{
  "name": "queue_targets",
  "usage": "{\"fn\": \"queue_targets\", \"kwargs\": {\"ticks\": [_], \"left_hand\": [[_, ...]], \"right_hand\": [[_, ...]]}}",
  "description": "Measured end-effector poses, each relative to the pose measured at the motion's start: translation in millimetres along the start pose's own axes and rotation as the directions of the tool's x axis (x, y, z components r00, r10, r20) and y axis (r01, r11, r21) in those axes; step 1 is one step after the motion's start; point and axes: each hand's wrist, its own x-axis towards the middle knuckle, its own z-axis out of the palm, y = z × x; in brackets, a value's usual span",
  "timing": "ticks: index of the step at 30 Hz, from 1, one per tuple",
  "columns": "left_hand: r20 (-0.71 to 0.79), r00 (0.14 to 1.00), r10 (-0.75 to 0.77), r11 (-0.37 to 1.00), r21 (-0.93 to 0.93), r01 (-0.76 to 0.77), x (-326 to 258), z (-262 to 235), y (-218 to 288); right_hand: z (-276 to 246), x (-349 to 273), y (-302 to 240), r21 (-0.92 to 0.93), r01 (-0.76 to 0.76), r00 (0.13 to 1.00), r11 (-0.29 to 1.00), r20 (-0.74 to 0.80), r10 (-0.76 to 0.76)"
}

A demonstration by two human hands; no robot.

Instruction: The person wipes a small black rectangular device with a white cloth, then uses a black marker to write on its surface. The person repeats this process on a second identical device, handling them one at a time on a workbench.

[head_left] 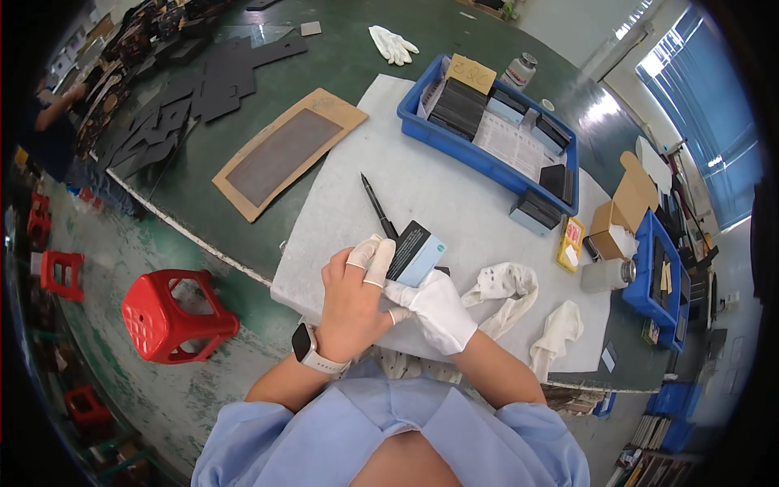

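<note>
fingers first: my left hand is bare except for white finger cots on two fingertips, and those fingers are curled shut on the left edge of a small flat box, black on one face w/ a pale blue end. my right hand wears a white cotton glove; its fingers close under and along the box's lower edge, thumb side toward the left hand. so both hands are gripping the same box, held up just above the grey felt mat, tilted w/ the dark face up-left.

to do this well, i judge: keep contact to the cots and glove only, no bare skin on the dark face; hold by the edges, not the flat, so no smudges; turn it slowly under the light so each face gets a look.

outward: a black pen lies on the mat just beyond the box, pointing away from me. crumpled white cloths sit to the right on the mat. farther out a blue tray holds more dark boxes and papers. a brown board w/ a grey panel lies left of the mat on the green table. red stool on the floor at my left. a spare white glove sits far up the table.
</note>
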Motion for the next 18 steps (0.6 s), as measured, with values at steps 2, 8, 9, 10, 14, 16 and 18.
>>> {"fn": "queue_targets", "kwargs": {"ticks": [2,8,9,10,14,16,18], "left_hand": [[0.005,1.000,-0.003,0.998,-0.071,0.003,0,0,-4],[0.082,0.996,-0.022,0.929,-0.366,0.051,1,-2,-13],[0.099,0.995,-0.015,0.922,-0.383,0.052,1,-4,-14],[0.116,0.993,-0.007,0.915,-0.400,0.054,1,-7,-14],[0.176,0.984,0.019,0.870,-0.487,0.070,0,-10,-16],[0.186,0.981,0.051,0.874,-0.483,0.046,3,-11,-14],[0.221,0.972,0.076,0.858,-0.512,0.049,4,-10,-12]], "right_hand": [[1,-2,-1,-0.035,0.014,1.000,0.999,0.014,-0.014],[-5,-6,-3,-0.085,0.169,0.977,0.982,-0.119,-0.178],[-13,-3,-6,-0.115,0.232,0.950,0.966,-0.187,-0.250],[-21,-1,-11,-0.150,0.291,0.913,0.945,-0.252,-0.321],[-52,0,-36,-0.086,0.377,0.849,0.922,-0.366,-0.381],[-62,1,-38,-0.252,0.331,0.893,0.909,-0.228,-0.388],[-56,2,-35,-0.428,0.402,0.882,0.810,-0.057,-0.468]]}}
